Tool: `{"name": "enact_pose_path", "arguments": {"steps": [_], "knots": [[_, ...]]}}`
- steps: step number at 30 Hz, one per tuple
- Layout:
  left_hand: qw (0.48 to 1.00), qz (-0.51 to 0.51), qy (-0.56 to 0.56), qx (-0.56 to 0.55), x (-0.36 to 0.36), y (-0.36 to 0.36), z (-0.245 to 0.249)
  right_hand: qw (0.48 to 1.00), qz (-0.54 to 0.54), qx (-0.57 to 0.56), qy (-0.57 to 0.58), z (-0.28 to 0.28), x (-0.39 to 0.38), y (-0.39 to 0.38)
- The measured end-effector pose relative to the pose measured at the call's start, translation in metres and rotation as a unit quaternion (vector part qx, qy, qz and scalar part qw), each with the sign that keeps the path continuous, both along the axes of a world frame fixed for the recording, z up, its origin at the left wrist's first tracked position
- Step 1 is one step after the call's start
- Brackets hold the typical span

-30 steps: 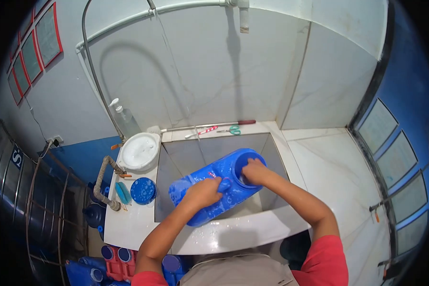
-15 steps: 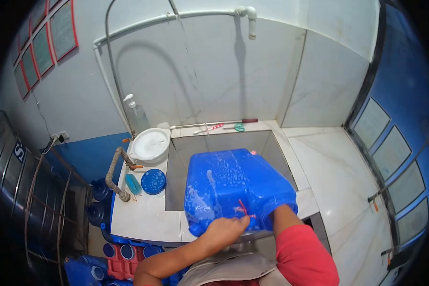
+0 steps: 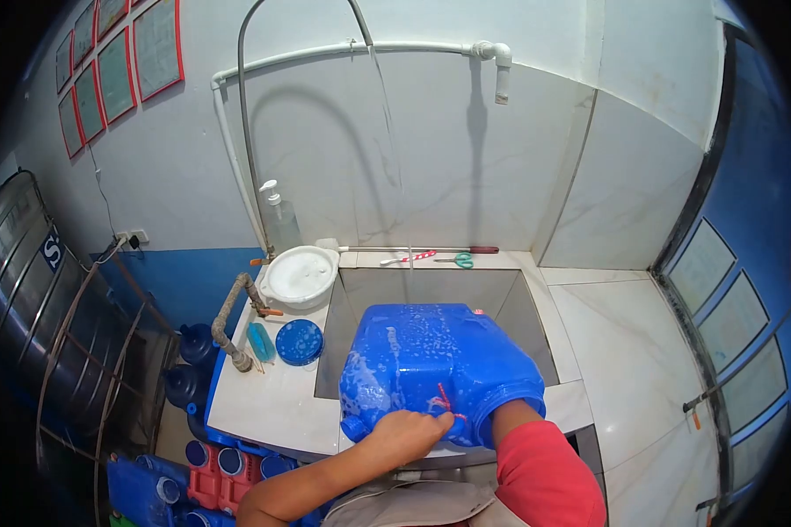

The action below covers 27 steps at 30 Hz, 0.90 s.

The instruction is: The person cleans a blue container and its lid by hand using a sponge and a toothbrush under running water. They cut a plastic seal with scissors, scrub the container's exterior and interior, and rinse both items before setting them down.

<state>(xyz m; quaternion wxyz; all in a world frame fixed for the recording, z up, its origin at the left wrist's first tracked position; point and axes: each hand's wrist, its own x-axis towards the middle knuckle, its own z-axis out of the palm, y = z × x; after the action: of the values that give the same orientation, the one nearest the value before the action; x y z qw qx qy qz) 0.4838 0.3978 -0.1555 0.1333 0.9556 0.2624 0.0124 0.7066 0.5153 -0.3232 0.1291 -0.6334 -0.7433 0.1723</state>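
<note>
A large blue plastic jug (image 3: 439, 351), wet with suds, lies on its side over the front of the sink (image 3: 325, 351), its wide mouth (image 3: 536, 395) facing right. My left hand (image 3: 413, 435) is closed at the jug's handle on the near side, beside a red tie (image 3: 445, 400). Through the mouth goes my right forearm (image 3: 514, 420). The fingers of my right hand are hidden inside the jug. A thin stream of water (image 3: 387, 114) falls from the curved hose (image 3: 360, 22) behind the jug.
Left of the sink are a white basin of suds (image 3: 301, 277), a blue lid (image 3: 300, 342), a teal brush or sponge (image 3: 260, 342) and a pump bottle (image 3: 281, 220). Scissors (image 3: 463, 260) and a red-and-white toothbrush (image 3: 410, 258) lie on the back ledge. Several jugs (image 3: 145, 483) stand below left.
The camera has tilted up, so the surroundings sit lower and further right in view. The jug has shifted slightly left against the sink. Both arms keep their hold.
</note>
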Motion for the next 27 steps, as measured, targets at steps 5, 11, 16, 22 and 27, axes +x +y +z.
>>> {"name": "enact_pose_path", "arguments": {"steps": [5, 11, 16, 22, 27], "knots": [[0.998, 0.031, -0.036, 0.034, 0.016, 0.026, -0.013, 0.983, 0.041, 0.018, -0.177, -0.006, 0.023, -0.006], [0.999, 0.037, -0.007, 0.002, 0.04, 0.055, -0.035, 0.938, 0.07, 0.087, -0.329, -0.011, 0.05, -0.02], [0.998, 0.045, -0.013, 0.04, 0.046, 0.069, -0.046, 0.905, 0.084, 0.161, -0.385, -0.018, 0.079, -0.022], [0.998, 0.031, -0.004, 0.05, 0.046, 0.061, -0.044, 0.916, 0.046, -0.196, -0.348, 0.083, 0.038, -0.081], [0.997, 0.059, -0.011, 0.052, 0.037, 0.04, -0.05, 0.813, -0.07, -0.272, 0.51, 0.033, 0.035, -0.083]]}}
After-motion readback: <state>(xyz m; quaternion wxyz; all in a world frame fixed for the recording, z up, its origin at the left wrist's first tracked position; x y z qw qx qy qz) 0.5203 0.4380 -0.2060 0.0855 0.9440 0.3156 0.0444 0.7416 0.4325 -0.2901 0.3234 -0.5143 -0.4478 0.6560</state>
